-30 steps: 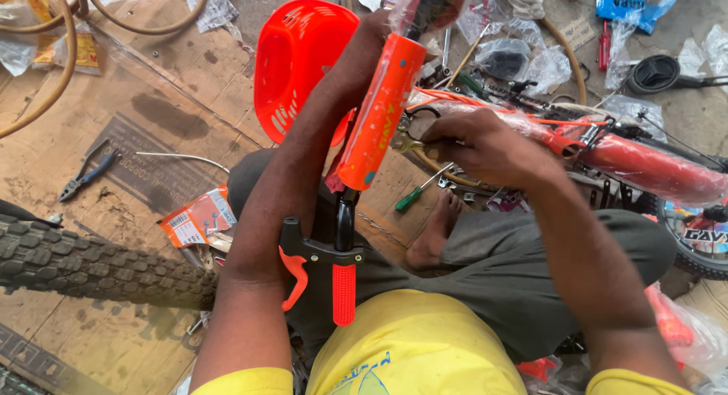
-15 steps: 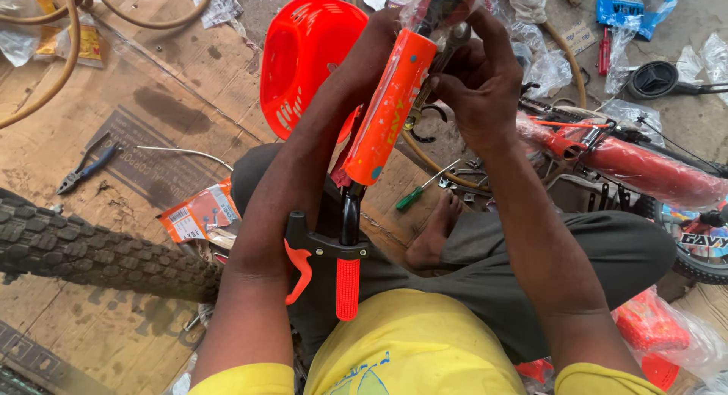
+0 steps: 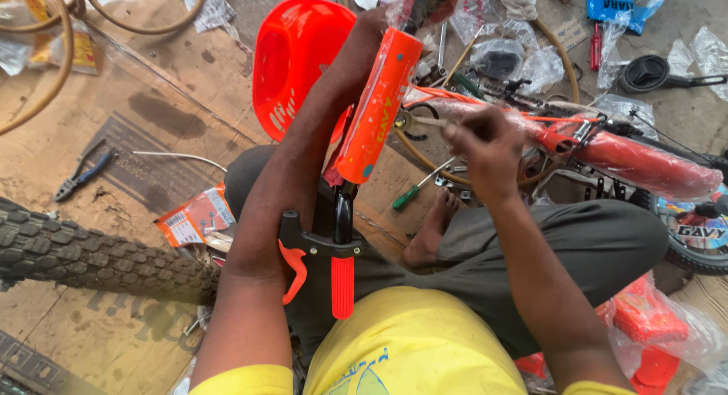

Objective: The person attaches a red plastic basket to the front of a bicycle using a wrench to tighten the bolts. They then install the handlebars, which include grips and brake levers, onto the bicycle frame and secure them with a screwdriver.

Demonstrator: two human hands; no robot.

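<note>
Bare cardboard floor point(image 3: 152, 99) lies open on the left, only pliers point(image 3: 80, 175) there; a knobby tyre point(image 3: 91, 255) blocks lower left, the red bike frame point(image 3: 637, 164) and bags crowd the right.

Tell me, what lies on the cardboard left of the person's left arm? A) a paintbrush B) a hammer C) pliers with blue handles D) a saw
C: pliers with blue handles lie on the cardboard, well to the left of the left arm, above the knobby tyre.
</note>
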